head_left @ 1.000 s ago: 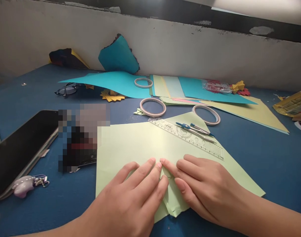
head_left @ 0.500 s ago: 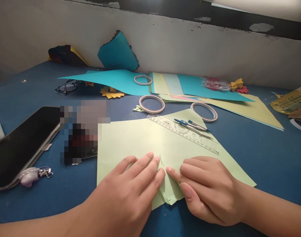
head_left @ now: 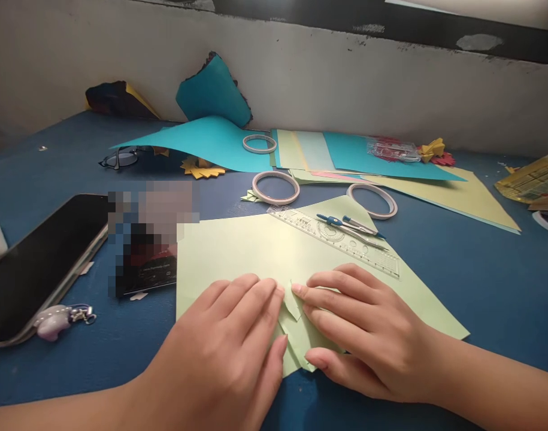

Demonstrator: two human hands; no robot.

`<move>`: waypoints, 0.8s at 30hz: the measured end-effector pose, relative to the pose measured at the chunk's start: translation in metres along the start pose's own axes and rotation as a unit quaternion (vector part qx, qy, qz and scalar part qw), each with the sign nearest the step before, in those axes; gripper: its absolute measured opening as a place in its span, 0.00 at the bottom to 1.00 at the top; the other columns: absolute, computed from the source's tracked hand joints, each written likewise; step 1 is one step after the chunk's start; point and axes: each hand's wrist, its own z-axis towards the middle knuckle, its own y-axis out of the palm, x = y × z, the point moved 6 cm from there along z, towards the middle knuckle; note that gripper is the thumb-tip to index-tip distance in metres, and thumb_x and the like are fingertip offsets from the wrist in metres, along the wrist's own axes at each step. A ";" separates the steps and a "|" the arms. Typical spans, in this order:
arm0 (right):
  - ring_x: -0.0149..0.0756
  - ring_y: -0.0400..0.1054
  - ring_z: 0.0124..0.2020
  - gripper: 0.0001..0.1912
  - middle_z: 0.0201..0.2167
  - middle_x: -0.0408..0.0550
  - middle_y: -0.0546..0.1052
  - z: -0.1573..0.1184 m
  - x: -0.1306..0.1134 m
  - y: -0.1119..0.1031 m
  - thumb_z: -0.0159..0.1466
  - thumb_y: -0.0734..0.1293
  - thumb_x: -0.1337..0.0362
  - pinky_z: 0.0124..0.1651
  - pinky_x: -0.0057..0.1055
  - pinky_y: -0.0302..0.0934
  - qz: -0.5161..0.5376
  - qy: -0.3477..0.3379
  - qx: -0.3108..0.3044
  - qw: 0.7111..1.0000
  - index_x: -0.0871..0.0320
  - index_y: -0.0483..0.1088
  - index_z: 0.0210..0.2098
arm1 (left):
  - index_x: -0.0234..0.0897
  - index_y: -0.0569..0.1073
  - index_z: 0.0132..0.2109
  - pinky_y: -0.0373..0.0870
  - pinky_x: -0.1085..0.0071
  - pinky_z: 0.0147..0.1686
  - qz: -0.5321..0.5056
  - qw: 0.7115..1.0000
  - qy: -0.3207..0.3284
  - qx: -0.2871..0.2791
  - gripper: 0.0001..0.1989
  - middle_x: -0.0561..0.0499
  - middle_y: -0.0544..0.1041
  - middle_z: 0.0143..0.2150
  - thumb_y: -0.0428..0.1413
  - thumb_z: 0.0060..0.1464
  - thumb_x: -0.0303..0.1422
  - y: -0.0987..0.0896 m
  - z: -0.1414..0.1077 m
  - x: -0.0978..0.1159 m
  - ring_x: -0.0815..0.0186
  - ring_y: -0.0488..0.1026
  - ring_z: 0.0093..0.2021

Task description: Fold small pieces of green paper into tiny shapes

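Note:
A pale green sheet of paper (head_left: 238, 245) lies on the table, and a small folded piece of green paper (head_left: 293, 306) rests on its near part between my hands. My left hand (head_left: 224, 341) lies palm down, fingers stretched out and pressed onto the paper left of the folded piece. From the right, my right hand (head_left: 368, 329) touches the folded piece with its outstretched fingertips, thumb apart near the paper's front edge. Neither hand grips anything visible. Part of the folded piece is hidden under the fingers. A clear ruler (head_left: 368, 254) and a compass (head_left: 345, 226) lie on the sheet's far right.
Tape rolls (head_left: 276, 188) stand behind the sheet, near blue paper (head_left: 202, 143) and yellow paper (head_left: 484, 200). A phone (head_left: 44, 269) with a charm (head_left: 53, 323) lies left, beside a partly blurred dark object (head_left: 152, 275). Eyeglasses (head_left: 120, 158) sit at the back left.
My right hand has shifted forward and left, and its curled fingers have straightened over the folded piece. My left thumb has drawn back, away from the other fingers.

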 end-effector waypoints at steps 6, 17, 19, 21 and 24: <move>0.42 0.67 0.35 0.12 0.32 0.55 0.77 0.001 0.000 0.000 0.63 0.58 0.65 0.35 0.38 0.60 0.003 0.001 -0.001 1.000 0.66 0.70 0.31 | 0.25 0.72 0.49 0.71 0.59 0.42 -0.042 0.999 0.019 -0.027 0.16 0.39 0.75 0.47 0.44 0.59 0.25 0.001 -0.002 0.000 0.54 0.71 0.47; 0.40 0.67 0.34 0.08 0.32 0.52 0.78 0.004 0.001 -0.004 0.61 0.61 0.69 0.36 0.38 0.60 0.007 -0.005 0.012 1.000 0.67 0.71 0.34 | 0.27 0.71 0.51 0.70 0.60 0.43 -0.069 0.997 0.009 -0.038 0.18 0.41 0.74 0.49 0.45 0.57 0.24 0.004 0.002 -0.002 0.55 0.70 0.48; 0.40 0.67 0.35 0.08 0.33 0.52 0.78 0.004 0.002 -0.004 0.61 0.62 0.69 0.36 0.38 0.60 0.008 -0.005 0.016 1.000 0.68 0.71 0.35 | 0.27 0.71 0.51 0.70 0.60 0.42 -0.075 0.996 0.008 -0.039 0.18 0.41 0.75 0.48 0.45 0.56 0.23 0.003 0.001 -0.004 0.55 0.71 0.47; 0.40 0.68 0.35 0.08 0.33 0.52 0.78 0.003 0.002 -0.004 0.61 0.62 0.69 0.37 0.38 0.60 0.011 -0.006 0.019 1.000 0.68 0.71 0.36 | 0.27 0.72 0.50 0.70 0.60 0.41 -0.073 0.997 0.009 -0.036 0.17 0.40 0.75 0.47 0.45 0.56 0.23 0.003 -0.001 -0.005 0.55 0.71 0.46; 0.41 0.68 0.36 0.08 0.35 0.53 0.78 0.002 0.002 -0.004 0.60 0.62 0.70 0.38 0.39 0.60 0.011 -0.005 0.021 1.000 0.68 0.71 0.36 | 0.28 0.74 0.47 0.70 0.59 0.41 -0.059 0.998 0.013 -0.036 0.16 0.39 0.75 0.47 0.45 0.56 0.23 0.006 -0.004 -0.005 0.54 0.71 0.46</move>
